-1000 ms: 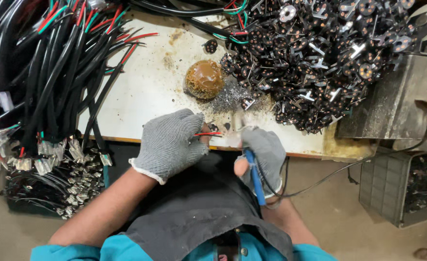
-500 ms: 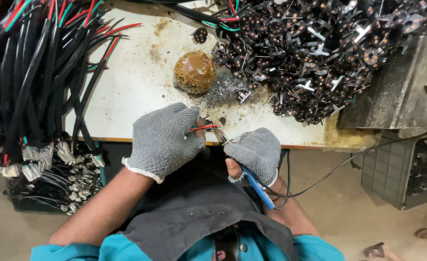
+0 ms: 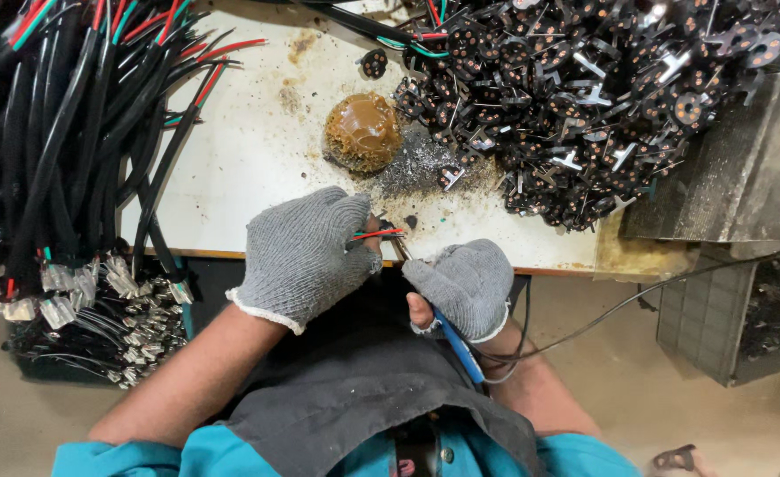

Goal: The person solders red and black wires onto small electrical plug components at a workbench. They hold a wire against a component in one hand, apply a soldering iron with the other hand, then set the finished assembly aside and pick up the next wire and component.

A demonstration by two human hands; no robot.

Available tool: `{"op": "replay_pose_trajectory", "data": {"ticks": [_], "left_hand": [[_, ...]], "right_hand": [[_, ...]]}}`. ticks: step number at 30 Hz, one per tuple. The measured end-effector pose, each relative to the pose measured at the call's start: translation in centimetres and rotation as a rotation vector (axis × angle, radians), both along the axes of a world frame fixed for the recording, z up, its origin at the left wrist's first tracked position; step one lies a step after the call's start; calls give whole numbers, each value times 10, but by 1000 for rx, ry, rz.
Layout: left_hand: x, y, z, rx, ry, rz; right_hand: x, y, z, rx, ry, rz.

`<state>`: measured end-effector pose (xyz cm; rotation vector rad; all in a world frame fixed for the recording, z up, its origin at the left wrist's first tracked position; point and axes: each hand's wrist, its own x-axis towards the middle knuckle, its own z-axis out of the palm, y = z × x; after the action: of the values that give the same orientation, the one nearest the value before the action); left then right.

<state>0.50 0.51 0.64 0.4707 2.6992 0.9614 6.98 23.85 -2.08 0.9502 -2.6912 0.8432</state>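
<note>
My left hand (image 3: 306, 253), in a grey knit glove, pinches a thin red wire (image 3: 379, 233) at the near edge of the white table (image 3: 248, 159). My right hand (image 3: 466, 284), also gloved, grips a soldering iron with a blue handle (image 3: 459, 344); its metal tip (image 3: 400, 246) touches the wire end between the two hands. A cord runs from the iron off to the right. A brown rounded lump (image 3: 362, 132) sits on the table just beyond the hands.
A heap of small black round connector parts (image 3: 584, 97) covers the table's far right. Bundles of black cables with coloured wires (image 3: 63, 150) hang over the left side. A grey metal box (image 3: 743, 168) and a crate (image 3: 734, 327) stand at right.
Both hands have stayed together at the table edge, holding the wire and iron. The view has shifted a little; the iron tip has settled against the wire end.
</note>
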Motion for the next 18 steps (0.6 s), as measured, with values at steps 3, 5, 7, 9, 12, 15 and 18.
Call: {"op": "replay_pose_trajectory", "data": {"ticks": [3, 5, 7, 9, 12, 15, 18], "left_hand": [[0, -1, -1, 31, 22, -3], [1, -3, -2, 50, 64, -14], [0, -3, -2, 55, 69, -23], [0, -4, -3, 43, 32, -21], [0, -4, -4, 8, 37, -15], [1, -7, -5, 27, 40, -30], [1, -9, -6, 70, 69, -25]], "right_hand": [[-1, 3, -2, 61, -45, 36], [-1, 3, -4, 94, -92, 66], [-1, 3, -4, 156, -139, 52], [0, 2, -4, 168, -131, 38], [1, -1, -2, 89, -59, 13], [1, -4, 1, 23, -32, 3], [-1, -7, 2, -46, -22, -15]]}}
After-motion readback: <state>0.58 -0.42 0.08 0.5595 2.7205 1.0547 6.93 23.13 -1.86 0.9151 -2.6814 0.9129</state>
